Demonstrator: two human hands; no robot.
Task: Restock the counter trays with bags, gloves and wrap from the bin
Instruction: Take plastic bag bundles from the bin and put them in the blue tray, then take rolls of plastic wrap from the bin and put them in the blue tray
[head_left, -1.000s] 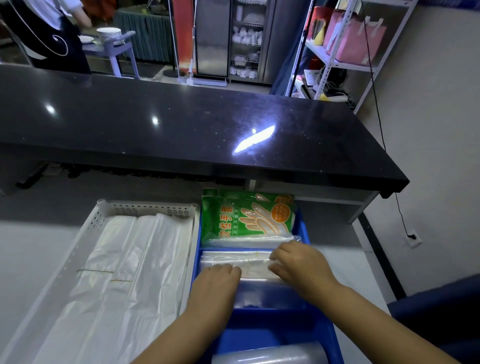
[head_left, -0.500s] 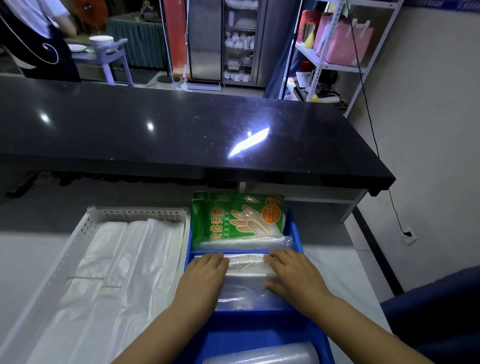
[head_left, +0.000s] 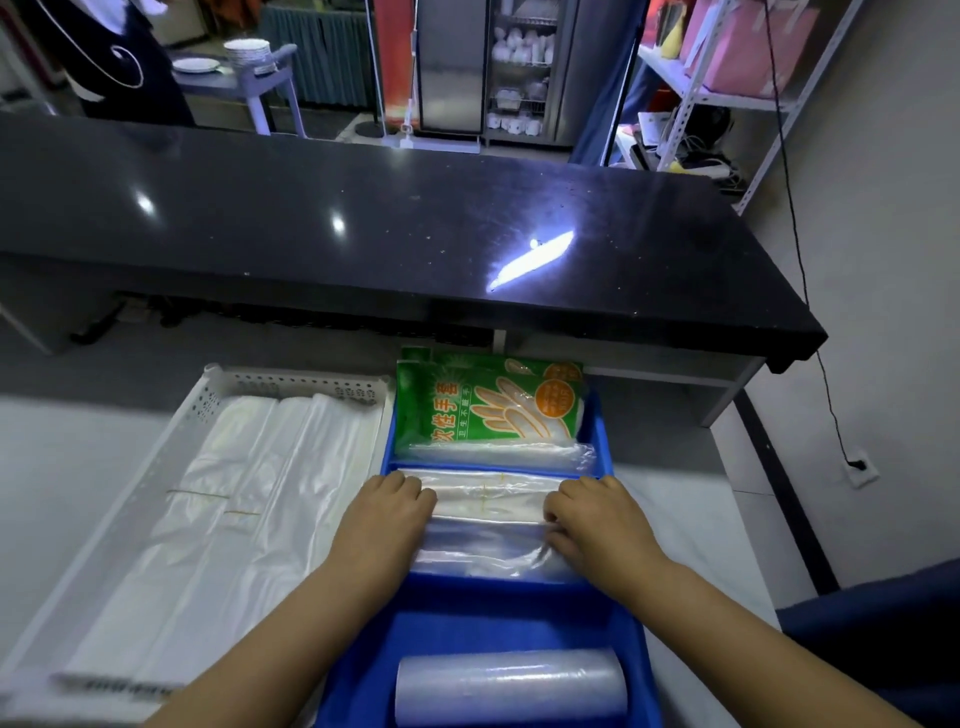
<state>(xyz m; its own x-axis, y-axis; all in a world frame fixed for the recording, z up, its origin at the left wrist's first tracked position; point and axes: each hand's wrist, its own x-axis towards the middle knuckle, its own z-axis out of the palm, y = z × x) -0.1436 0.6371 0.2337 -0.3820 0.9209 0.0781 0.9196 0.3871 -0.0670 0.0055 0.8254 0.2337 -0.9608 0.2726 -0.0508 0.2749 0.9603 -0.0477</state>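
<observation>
Both hands have slid apart since a second ago and now sit at opposite ends of the clear bags (head_left: 488, 499) in the middle compartment of the blue tray (head_left: 519, 613). On the left hand (head_left: 387, 514) the fingers bend down over the bundle's left end with their tips hidden, so I cannot tell whether they grip. The right hand (head_left: 602, 522) has curled fingers pinching into the film at the right end.

By the look of it the restock is close to done, with every compartment in view filled. The hands seem to be seating this last bundle flat, and the bin is out of view.

Counted:
- two trays
- three blue compartments
- one green glove pack (head_left: 488, 405) in the far one, with a second edge peeking behind it
- one roll of wrap (head_left: 509, 686) nearest
- about three rows of white bags (head_left: 249, 493) in the white tray (head_left: 291, 382)
</observation>
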